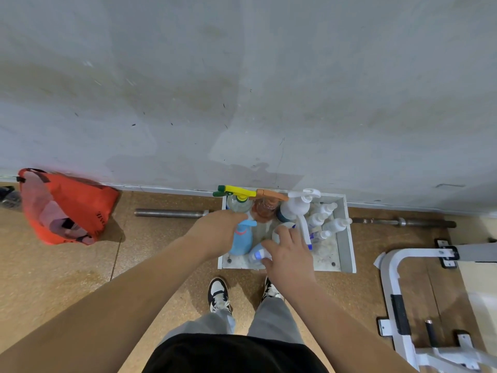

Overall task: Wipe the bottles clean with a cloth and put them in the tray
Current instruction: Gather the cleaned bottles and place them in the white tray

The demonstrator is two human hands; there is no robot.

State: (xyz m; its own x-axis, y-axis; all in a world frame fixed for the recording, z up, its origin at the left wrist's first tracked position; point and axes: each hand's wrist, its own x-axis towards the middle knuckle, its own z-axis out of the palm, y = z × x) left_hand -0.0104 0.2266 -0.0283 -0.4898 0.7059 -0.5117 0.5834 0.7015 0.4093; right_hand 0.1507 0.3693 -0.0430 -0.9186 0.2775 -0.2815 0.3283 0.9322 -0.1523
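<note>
- Left hand (215,232), fingers curled downward over the blue bottle (241,242); whether it grips cannot be told.
- Right hand (289,258), fingers spread, rests on a small white bottle (257,255); grip unclear.
- Both reach into a white tray (345,238) of bottles on the floor by the wall.
- Red bag (64,205) lies well left.

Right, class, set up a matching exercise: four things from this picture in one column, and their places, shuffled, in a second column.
Things:
1. red fabric bag
2. light blue spray bottle
3. white metal bench frame
4. yellow spray trigger

Places:
A. far edge of the tray, by the wall
B. floor, far left
C. floor, right
D. tray's left side

Pairs: 1-B, 2-D, 3-C, 4-A
</note>
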